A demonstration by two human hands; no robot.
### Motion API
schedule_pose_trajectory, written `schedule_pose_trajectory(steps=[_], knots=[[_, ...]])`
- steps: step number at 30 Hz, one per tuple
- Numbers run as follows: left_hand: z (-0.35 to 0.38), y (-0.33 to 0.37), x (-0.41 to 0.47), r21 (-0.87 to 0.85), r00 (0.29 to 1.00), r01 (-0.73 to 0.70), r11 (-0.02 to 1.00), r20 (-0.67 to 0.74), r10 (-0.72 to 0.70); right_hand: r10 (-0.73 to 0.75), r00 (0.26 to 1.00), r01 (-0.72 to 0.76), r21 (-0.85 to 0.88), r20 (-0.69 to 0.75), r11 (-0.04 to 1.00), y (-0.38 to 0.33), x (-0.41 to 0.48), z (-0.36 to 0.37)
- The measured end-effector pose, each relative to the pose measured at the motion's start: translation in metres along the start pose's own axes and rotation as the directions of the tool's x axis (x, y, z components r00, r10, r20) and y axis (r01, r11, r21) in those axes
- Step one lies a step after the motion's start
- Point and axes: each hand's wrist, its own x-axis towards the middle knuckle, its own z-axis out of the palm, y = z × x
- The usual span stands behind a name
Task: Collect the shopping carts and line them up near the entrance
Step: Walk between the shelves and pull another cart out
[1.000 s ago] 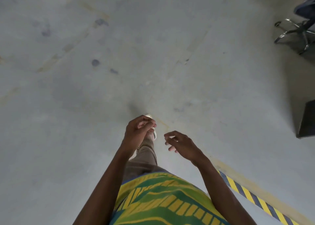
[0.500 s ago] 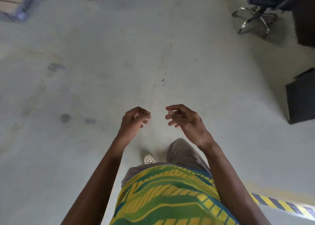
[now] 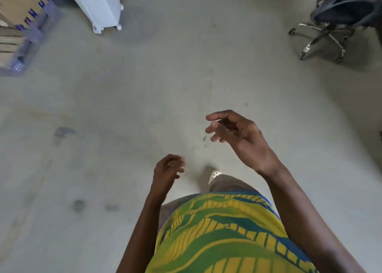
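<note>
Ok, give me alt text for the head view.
Seen from above, a person's left hand and right hand hang loosely curled and empty over a grey concrete floor, ahead of a green-and-yellow shirt. An office chair stands top right, a white wheeled unit and cardboard boxes top left; no shopping cart shows.

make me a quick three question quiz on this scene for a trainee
1. True or false: the left hand and right hand both hold something.
2. What stands at the top right? A) office chair B) ladder C) bin
3. Fill in: the white cabinet stands at the top ____.

Key: 1 false; 2 A; 3 left.
</note>
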Motion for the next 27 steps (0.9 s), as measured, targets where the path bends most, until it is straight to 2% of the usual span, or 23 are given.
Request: schedule_pose_trajectory(steps=[4,8,11,14,17,23,27], knots=[[-0.014,0.071,0.085,-0.088,0.995,-0.031,0.996,-0.096,0.022,-0.016,0.999,0.018,-0.056,0.033,0.998,-0.038,0.132,-0.021],[-0.033,0.147,0.178,-0.153,0.975,-0.167,0.974,-0.172,0.140,0.056,0.997,-0.052,-0.065,0.061,0.997,-0.029,0.254,-0.020],[-0.052,0.202,0.260,-0.151,0.952,-0.262,0.953,-0.202,0.229,0.184,0.981,-0.179,-0.096,0.056,0.979,0.012,0.344,-0.002],[-0.078,0.258,0.351,-0.142,0.926,-0.344,0.928,-0.212,0.311,0.362,0.930,-0.354,-0.112,0.066,0.929,0.046,0.431,0.019],[-0.107,0.323,0.436,-0.147,0.909,-0.401,0.904,-0.185,0.373,0.475,0.874,-0.458,-0.148,0.107,0.877,0.035,0.513,0.033],[-0.142,0.452,0.591,-0.137,0.924,-0.383,0.914,-0.062,0.378,0.440,0.896,-0.433,-0.093,0.066,0.896,-0.038,0.664,0.040],[-0.145,0.506,0.682,-0.120,0.929,-0.367,0.923,0.008,0.370,0.459,0.887,-0.457,-0.059,0.043,0.888,-0.050,0.764,0.027]])
